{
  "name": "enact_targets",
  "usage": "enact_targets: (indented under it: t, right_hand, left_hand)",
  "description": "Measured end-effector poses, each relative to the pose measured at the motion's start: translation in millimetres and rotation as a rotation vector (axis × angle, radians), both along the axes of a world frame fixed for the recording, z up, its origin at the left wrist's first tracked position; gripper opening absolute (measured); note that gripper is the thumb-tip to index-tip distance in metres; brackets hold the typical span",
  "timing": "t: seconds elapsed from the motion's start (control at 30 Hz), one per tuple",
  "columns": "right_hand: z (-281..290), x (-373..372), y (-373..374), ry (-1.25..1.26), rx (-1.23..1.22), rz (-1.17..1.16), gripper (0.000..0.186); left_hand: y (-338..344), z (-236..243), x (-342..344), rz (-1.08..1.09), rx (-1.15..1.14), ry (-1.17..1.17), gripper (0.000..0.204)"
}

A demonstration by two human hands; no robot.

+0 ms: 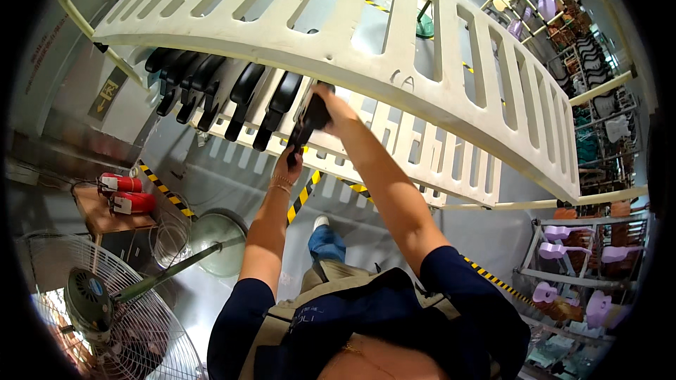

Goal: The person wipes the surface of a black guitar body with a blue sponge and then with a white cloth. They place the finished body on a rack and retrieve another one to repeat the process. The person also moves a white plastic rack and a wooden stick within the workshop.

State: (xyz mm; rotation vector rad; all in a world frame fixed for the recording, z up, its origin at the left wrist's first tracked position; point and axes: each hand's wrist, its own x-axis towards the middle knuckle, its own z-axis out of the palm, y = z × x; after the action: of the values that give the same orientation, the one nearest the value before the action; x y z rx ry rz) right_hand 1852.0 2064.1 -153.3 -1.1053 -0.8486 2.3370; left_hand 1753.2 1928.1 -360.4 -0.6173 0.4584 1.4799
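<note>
Both of my hands are closed on a black ukulele [308,125], held at the front edge of the lower white slatted shelf [422,155]. My left hand [292,162] grips its near, narrow end. Farther up, my right hand [334,109] wraps round the wider body; part of the grip is hidden. To the left, several more black ukuleles [282,96] stand side by side on this shelf, narrow ends toward me. The upper white slatted shelf [331,60] covers their far ends.
A large floor fan [91,302] stands at lower left, its round base [218,239] on the floor. Red fire extinguishers [132,203] lie on a brown box [95,204]. At right, a metal rack [528,260] carries lilac ukuleles [553,250]. Yellow-black tape [304,197] marks the floor.
</note>
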Motion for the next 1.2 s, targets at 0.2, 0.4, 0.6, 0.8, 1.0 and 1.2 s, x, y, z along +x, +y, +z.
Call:
enact_targets:
  t: [0.2, 0.4, 0.6, 0.8, 1.0, 1.2]
  right_hand:
    - [12, 31, -8, 0.022, -0.104, -0.037, 0.046]
    - [-23, 149, -129, 0.130, -0.161, -0.171, 0.097]
    - [-164, 370, -312, 0.085, -0.274, -0.478, 0.070]
    - [-256, 592, -586, -0.473, -0.543, -0.881, 0.043]
    - [-297, 670, -893, -0.845, -0.577, -1.034, 0.031]
    - [-285, 618, -1126, -0.453, -0.784, -1.369, 0.038]
  left_hand:
    - [-12, 7, 26, -0.024, -0.164, 0.289, 0.017]
    - [-164, -82, 93, -0.273, -0.309, 0.482, 0.026]
    - [-338, -116, 217, -0.251, -0.688, 0.484, 0.027]
    - [-443, -144, 293, -0.788, -0.492, 0.657, 0.028]
    - [-486, -57, 402, -1.453, 0.072, 1.320, 0.042]
    - [-611, -98, 463, -1.740, 0.627, 1.648, 0.042]
